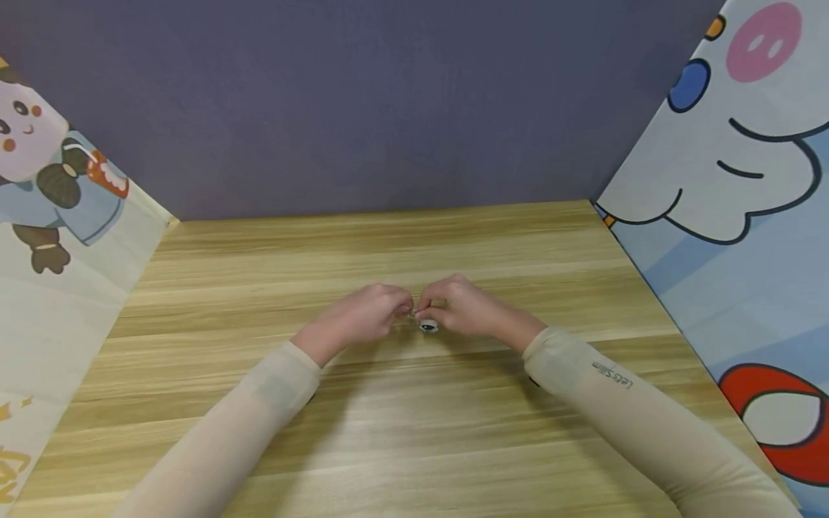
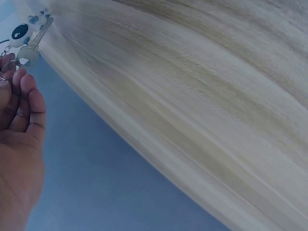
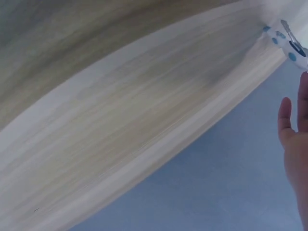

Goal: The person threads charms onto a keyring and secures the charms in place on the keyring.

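Observation:
Both hands meet over the middle of the wooden table (image 1: 363, 446) around a small keychain. My left hand (image 1: 365, 313) pinches the metal key ring (image 2: 17, 62) between thumb and fingertips. A silver key (image 2: 34, 44) on that ring points up and away from the fingers in the left wrist view. Beside the key is a white charm (image 2: 20, 34) with a dark eye-like oval and blue spots. With thumb and forefinger, my right hand (image 1: 463, 309) pinches the keychain just above the charm; its exact grip point is hidden. Only part of that hand shows in the right wrist view.
A dark grey-purple panel (image 1: 388, 108) rises behind the table's far edge. Cartoon-printed walls stand at the left (image 1: 97, 237) and at the right (image 1: 699, 288). Pale sleeves cover both forearms.

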A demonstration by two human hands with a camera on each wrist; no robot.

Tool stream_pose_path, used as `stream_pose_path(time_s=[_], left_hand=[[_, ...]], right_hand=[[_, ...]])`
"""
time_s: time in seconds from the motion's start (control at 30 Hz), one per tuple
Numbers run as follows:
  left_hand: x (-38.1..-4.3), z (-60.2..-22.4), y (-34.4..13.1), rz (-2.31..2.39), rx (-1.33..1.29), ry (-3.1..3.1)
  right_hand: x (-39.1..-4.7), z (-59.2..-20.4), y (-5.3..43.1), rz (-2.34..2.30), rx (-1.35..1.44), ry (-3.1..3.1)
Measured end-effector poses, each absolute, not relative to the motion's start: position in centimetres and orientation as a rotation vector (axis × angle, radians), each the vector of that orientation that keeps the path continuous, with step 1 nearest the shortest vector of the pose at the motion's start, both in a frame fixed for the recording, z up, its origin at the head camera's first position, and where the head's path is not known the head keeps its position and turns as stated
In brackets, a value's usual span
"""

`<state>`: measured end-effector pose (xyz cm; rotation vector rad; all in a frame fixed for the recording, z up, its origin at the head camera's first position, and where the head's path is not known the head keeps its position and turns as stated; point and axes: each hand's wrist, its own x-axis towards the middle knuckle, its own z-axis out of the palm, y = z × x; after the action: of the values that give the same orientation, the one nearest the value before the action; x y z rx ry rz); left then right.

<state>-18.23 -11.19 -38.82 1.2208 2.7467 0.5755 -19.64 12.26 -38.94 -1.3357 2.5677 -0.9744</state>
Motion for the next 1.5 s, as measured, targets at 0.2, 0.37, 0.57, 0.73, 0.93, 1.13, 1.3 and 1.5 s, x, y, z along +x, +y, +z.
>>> stream_pose_path(time_s=[0.2,0.37,0.57,0.73,0.93,1.13,1.3,1.5], left_hand=[[-18.5,-38.8,-11.2,0.723,1.113,2.683],[-18.5,-39.1,-10.9,1.083,0.796,2.577],[-18.2,-39.5,-10.3,1.407,0.552,2.564],[-18.2,-39.8,-9.9,1.474,0.562,2.657],[-18.2,-39.8,-9.6,1.504,0.568,2.724],[-18.4,-39.8,-9.7,1.654,0.472,2.541],[-18.6,-39.8,-9.7,1.666,0.485,2.489],[-18.6,-39.8,-9.7,1.555,0.532,2.571]], right_hand=[[-19.8,-39.1,12.5,-1.036,-1.09,2.54],[-19.6,-39.2,12.5,-1.189,-0.781,2.512],[-19.6,-39.3,12.4,-1.316,-0.627,2.546],[-19.6,-39.3,12.2,-1.355,-0.603,2.537],[-19.6,-39.0,11.9,-1.347,-0.637,2.512],[-19.7,-38.7,11.6,-1.341,-0.623,2.58],[-19.7,-38.5,11.4,-1.28,-0.644,2.667],[-19.6,-38.3,11.4,-1.228,-0.711,2.705]])
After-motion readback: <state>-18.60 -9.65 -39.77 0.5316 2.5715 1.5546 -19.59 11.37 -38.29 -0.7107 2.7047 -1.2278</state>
